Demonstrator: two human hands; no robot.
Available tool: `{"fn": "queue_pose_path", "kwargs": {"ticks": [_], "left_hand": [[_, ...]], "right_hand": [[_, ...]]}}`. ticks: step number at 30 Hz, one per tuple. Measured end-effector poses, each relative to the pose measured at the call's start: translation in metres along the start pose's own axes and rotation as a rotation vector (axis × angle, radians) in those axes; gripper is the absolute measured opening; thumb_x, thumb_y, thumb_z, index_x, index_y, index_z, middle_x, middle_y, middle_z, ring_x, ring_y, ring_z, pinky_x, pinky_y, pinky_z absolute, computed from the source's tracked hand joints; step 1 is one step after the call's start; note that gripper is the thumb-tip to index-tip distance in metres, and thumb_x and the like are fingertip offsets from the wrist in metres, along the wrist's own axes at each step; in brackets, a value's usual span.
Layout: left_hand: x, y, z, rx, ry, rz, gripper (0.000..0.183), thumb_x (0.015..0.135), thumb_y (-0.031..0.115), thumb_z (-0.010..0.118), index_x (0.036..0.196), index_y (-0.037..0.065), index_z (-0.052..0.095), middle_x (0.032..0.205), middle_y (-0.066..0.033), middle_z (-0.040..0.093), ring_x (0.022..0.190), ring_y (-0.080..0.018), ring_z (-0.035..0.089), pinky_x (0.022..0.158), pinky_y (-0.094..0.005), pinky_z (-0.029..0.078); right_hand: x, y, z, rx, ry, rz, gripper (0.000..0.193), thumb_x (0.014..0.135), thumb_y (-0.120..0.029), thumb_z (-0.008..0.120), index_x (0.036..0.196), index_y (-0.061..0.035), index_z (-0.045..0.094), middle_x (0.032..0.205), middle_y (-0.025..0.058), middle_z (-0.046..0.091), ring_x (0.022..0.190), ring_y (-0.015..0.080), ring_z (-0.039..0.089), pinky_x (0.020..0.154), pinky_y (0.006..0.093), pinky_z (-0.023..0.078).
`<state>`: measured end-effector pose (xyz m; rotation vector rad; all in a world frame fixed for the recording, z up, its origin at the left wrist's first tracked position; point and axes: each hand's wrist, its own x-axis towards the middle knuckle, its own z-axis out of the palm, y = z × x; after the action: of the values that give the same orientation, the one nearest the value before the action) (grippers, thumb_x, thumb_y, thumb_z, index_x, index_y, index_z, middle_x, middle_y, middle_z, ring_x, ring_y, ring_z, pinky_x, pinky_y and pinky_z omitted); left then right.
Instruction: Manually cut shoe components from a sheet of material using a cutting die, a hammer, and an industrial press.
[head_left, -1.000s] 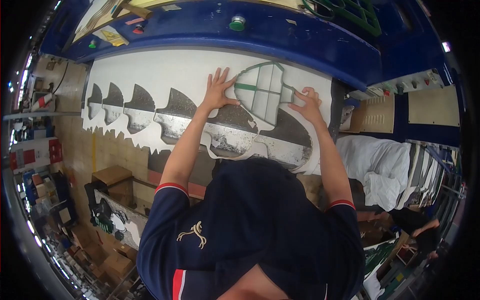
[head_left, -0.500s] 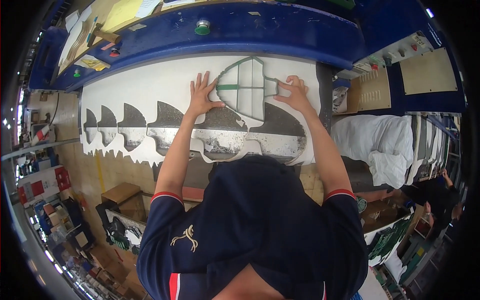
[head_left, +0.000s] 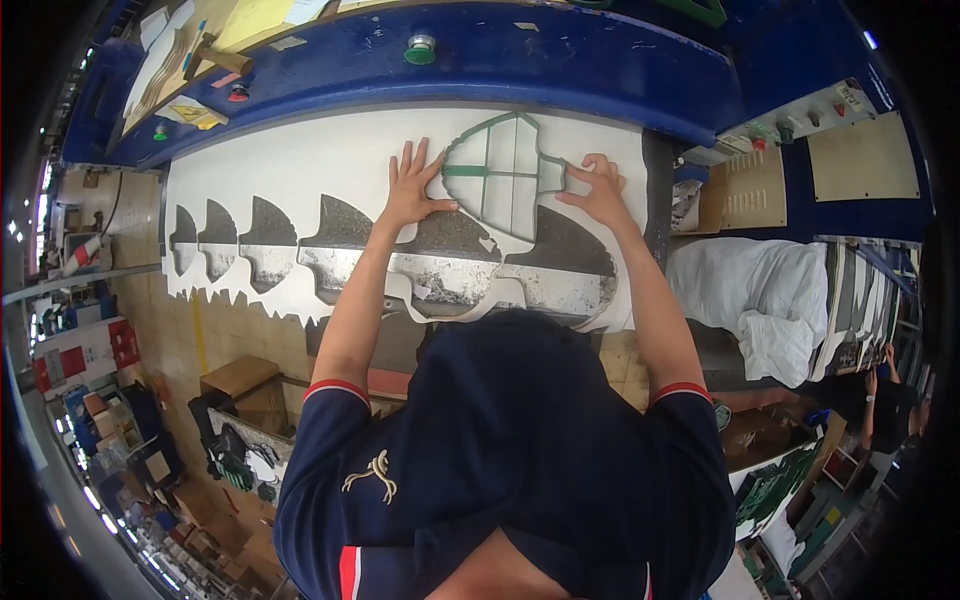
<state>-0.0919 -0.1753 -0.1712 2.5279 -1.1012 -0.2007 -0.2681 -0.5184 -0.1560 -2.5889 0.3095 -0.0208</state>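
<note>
A green-edged cutting die (head_left: 466,171), an outline with thin inner bars, lies on a white sheet (head_left: 290,155). My left hand (head_left: 409,190) is open, with its fingers spread. Its fingertips and thumb rest against the die's curved left edge. At the die's narrow right end, my right hand (head_left: 602,190) has its thumb and index finger about the corners, the other fingers curled. The near part of the die borders a large cut-out that bares the dark and worn pale bed (head_left: 560,246). Several similar cut-outs run along the sheet to the left.
A blue machine beam (head_left: 580,75) with a green button (head_left: 421,50) spans the far side. A hammer (head_left: 212,57) and papers rest on its ledge. White cloth (head_left: 750,290) covers a stack at right. Another person (head_left: 890,410) works at far right.
The view has shifted slightly. Both hands and the die keep nearly the same place on the sheet. At far right, the other person's arms have moved.
</note>
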Motion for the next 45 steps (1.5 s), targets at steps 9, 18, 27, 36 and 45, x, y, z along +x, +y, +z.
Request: {"fn": "queue_pose_path", "kwargs": {"ticks": [9,18,27,36,45], "left_hand": [[0.000,0.002,-0.001,0.047,-0.035,-0.013,0.106,0.064,0.069,0.075,0.152,0.026,0.037,0.164,-0.0142,0.011,0.151,-0.0365,0.000,0.118,-0.0578,-0.002],[0.001,0.000,-0.001,0.057,-0.037,-0.007,0.106,0.064,0.069,0.075,0.153,0.026,0.035,0.164,-0.0138,0.011,0.151,-0.0367,0.000,0.118,-0.0584,-0.002],[0.000,0.006,-0.006,0.023,-0.057,-0.043,0.107,0.064,0.063,0.080,0.153,0.023,0.036,0.165,-0.0107,0.008,0.152,-0.0330,-0.001,0.119,-0.0557,-0.002],[0.001,0.004,-0.003,0.027,-0.021,-0.011,0.108,0.062,0.060,0.081,0.153,0.024,0.034,0.164,-0.0130,0.014,0.151,-0.0354,0.003,0.119,-0.0572,0.000],[0.004,-0.001,-0.002,0.013,-0.049,-0.007,0.108,0.061,0.055,0.084,0.151,0.014,0.039,0.164,-0.0147,0.013,0.151,-0.0380,0.004,0.117,-0.0600,0.002]], "right_hand": [[0.000,0.001,0.001,0.024,0.004,0.007,0.062,0.069,-0.048,0.084,0.125,-0.0242,0.070,0.118,0.0014,0.041,0.118,0.0215,0.036,0.099,0.0403,0.024],[0.000,-0.002,-0.001,0.022,-0.010,0.042,0.066,0.066,-0.048,0.085,0.126,-0.0247,0.069,0.118,0.0005,0.042,0.118,0.0211,0.036,0.099,0.0397,0.024],[-0.053,0.034,0.002,0.025,0.351,-0.023,0.066,0.070,-0.042,0.084,0.129,-0.0177,0.065,0.131,0.0118,0.046,0.121,0.0283,0.045,0.103,0.0445,0.035],[-0.093,0.032,-0.010,-0.041,0.551,0.400,0.054,0.072,-0.024,0.081,0.117,0.0012,0.064,0.105,0.0205,0.061,0.102,0.0380,0.057,0.090,0.0456,0.047],[-0.069,0.018,-0.017,0.067,0.373,0.776,0.043,0.076,-0.028,0.075,0.108,-0.0038,0.059,0.107,0.0148,0.064,0.103,0.0384,0.060,0.089,0.0502,0.049]]}}
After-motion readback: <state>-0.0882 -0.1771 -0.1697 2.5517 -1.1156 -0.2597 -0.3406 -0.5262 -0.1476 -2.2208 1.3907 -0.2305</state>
